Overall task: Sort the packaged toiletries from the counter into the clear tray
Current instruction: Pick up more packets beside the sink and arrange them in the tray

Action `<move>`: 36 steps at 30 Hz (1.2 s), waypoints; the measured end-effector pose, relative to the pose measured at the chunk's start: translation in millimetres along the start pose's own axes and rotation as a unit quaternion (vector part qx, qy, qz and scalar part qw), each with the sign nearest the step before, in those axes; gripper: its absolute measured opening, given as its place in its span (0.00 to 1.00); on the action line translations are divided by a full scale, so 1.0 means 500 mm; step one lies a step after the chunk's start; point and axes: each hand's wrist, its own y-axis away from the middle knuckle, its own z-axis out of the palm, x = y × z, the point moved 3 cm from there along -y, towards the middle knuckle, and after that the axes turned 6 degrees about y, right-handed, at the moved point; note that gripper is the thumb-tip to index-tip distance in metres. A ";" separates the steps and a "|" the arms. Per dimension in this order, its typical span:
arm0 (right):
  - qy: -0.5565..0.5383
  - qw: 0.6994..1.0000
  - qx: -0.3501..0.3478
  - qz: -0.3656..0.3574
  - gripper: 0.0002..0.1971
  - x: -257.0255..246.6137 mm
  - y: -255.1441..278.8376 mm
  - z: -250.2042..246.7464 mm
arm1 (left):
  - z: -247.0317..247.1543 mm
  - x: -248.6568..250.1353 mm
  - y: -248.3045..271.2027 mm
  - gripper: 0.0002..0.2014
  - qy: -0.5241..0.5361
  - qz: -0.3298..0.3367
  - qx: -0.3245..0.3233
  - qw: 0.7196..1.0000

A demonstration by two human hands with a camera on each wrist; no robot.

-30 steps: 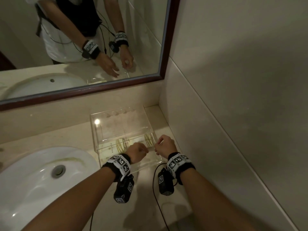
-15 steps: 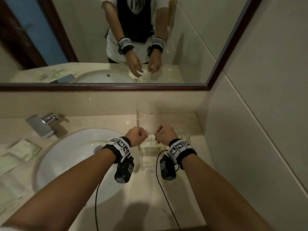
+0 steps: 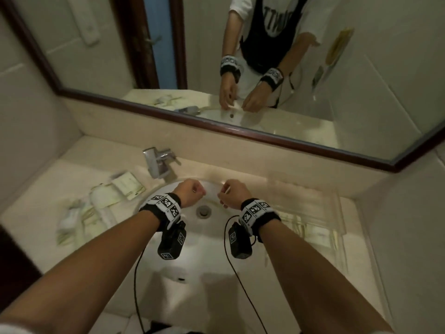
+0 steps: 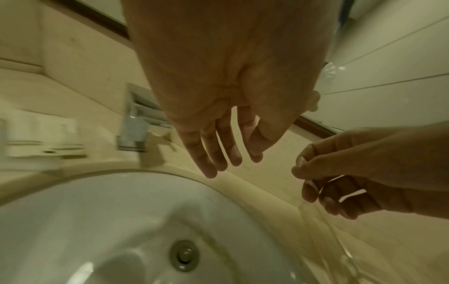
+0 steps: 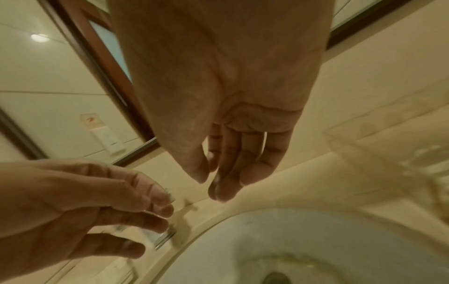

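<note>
Above the sink (image 3: 101, 213), 2 hands hover, fingers (image 4: 218, 153) loosely apart, holding nothing; 1 clear tray (image 3: 337, 213) right.

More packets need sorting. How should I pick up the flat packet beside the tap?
Probably pinch the packet by its sink-side edge, from above with the left hand: it lies flat on the counter, so only an edge offers purchase.

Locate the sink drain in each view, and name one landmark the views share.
Head: sink drain, centre, between the two wrists.
Left wrist: bottom centre, below the fingers.
Right wrist: bottom edge, right of centre, partly cut off.
Shared landmark: chrome faucet.
</note>
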 end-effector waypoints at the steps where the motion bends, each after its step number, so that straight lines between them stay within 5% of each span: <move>1: 0.010 1.000 -0.009 -0.011 0.05 -0.029 -0.008 0.023 | -0.025 -0.027 0.008 0.08 0.000 -0.010 0.009 1.000; 8: 0.080 0.990 -0.080 -0.081 0.03 -0.229 -0.050 0.189 | -0.191 -0.219 0.079 0.09 0.016 -0.065 0.062 0.996; 12: 0.139 0.976 -0.116 -0.121 0.11 -0.326 -0.062 0.271 | -0.269 -0.327 0.111 0.08 0.026 -0.104 0.082 0.991; 22: 0.221 0.962 -0.121 -0.109 0.16 -0.433 -0.136 0.439 | -0.373 -0.549 0.155 0.05 0.065 -0.157 0.131 0.977; 30: 0.205 0.976 -0.050 -0.048 0.26 -0.441 -0.220 0.489 | -0.395 -0.594 0.126 0.03 0.140 -0.151 0.145 0.968; 36: 0.208 0.977 -0.025 -0.049 0.25 -0.433 -0.256 0.505 | -0.374 -0.570 0.061 0.14 0.048 -0.082 0.104 0.990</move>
